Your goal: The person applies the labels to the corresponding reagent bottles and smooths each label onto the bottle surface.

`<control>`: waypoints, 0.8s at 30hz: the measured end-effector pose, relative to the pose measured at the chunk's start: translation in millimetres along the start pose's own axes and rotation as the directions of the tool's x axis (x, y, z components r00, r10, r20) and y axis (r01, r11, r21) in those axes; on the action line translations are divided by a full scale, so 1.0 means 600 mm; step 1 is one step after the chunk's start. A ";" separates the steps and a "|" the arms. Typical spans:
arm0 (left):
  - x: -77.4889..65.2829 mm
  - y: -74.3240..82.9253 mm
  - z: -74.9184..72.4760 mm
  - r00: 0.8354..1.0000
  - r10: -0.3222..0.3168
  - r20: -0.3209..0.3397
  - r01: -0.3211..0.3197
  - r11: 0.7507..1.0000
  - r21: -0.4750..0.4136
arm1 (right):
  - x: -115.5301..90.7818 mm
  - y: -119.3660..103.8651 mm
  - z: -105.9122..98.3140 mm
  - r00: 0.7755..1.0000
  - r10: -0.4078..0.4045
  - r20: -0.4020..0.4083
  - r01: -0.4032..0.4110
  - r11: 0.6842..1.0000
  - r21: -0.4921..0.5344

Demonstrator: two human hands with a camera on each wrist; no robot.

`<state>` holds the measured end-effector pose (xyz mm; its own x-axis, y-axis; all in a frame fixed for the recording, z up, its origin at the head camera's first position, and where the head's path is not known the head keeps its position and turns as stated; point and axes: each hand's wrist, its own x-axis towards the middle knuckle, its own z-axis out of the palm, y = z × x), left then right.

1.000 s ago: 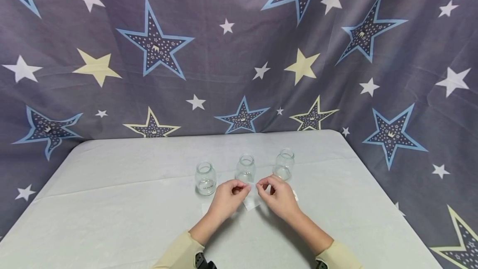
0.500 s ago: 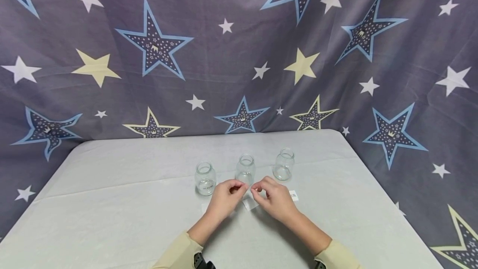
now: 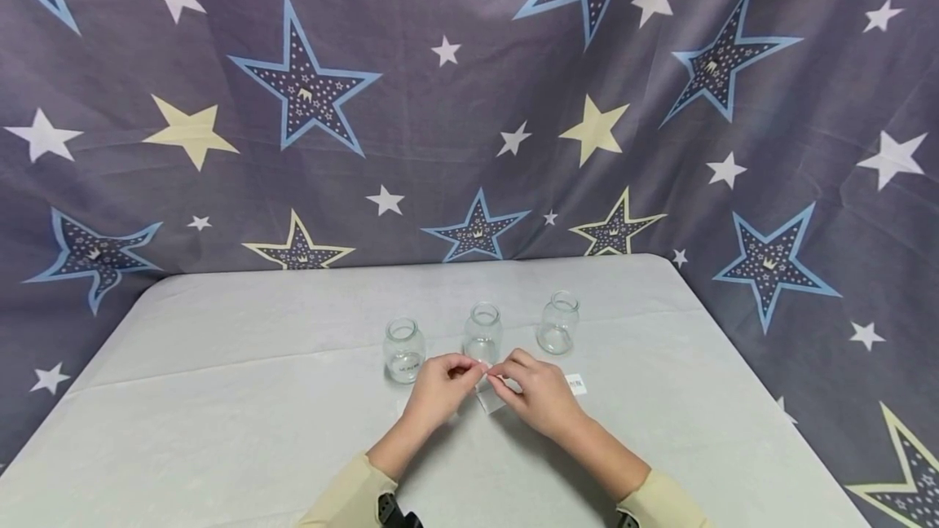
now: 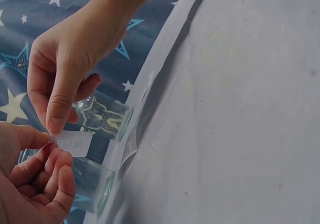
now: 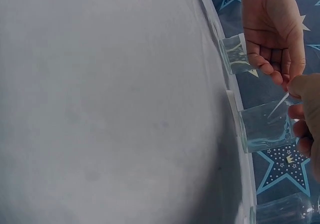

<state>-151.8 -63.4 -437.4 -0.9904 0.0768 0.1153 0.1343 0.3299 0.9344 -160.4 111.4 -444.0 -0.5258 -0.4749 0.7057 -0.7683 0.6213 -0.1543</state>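
Observation:
Both hands meet in front of the middle glass jar point(image 3: 482, 332). A small white label point(image 4: 76, 145) with faint print is pinched between the thumb and fingertips of my left hand point(image 3: 438, 388). My right hand point(image 3: 541, 393) pinches the same corner, its thumb and fingertip touching the left fingertips. In the right wrist view the label shows as a thin, tilted white strip, clear of the jar behind it. Beneath the hands, a pale flat piece point(image 3: 490, 401) lies on the table, partly covered by the right hand.
To the left stands a glass jar point(image 3: 404, 355) with dark print low on it. Another glass jar point(image 3: 559, 324) stands at the right. A white printed label point(image 3: 576, 384) lies right of the right hand. All rest on a white-covered table point(image 3: 257, 398) before a star-patterned cloth point(image 3: 411, 129).
My right hand has moved left until its fingertips meet those of the left hand. More of the printed label on the table at right is uncovered. The jars stay put.

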 end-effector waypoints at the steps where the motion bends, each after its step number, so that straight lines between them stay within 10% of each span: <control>1: 0.001 -0.001 0.000 1.000 -0.006 0.004 0.006 1.000 -0.011 | 0.000 0.000 -0.001 1.000 -0.002 0.003 0.002 1.000 -0.006; 24: 0.002 -0.002 -0.003 0.997 -0.078 -0.006 0.078 0.997 -0.012 | -0.004 0.005 0.001 0.998 0.067 -0.017 -0.065 0.995 0.077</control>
<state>-153.1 -65.5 -437.5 -0.9980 0.0452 0.0438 0.0561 0.3237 0.9445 -162.0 114.0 -446.5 -0.5696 -0.4221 0.7052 -0.7581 0.6012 -0.2524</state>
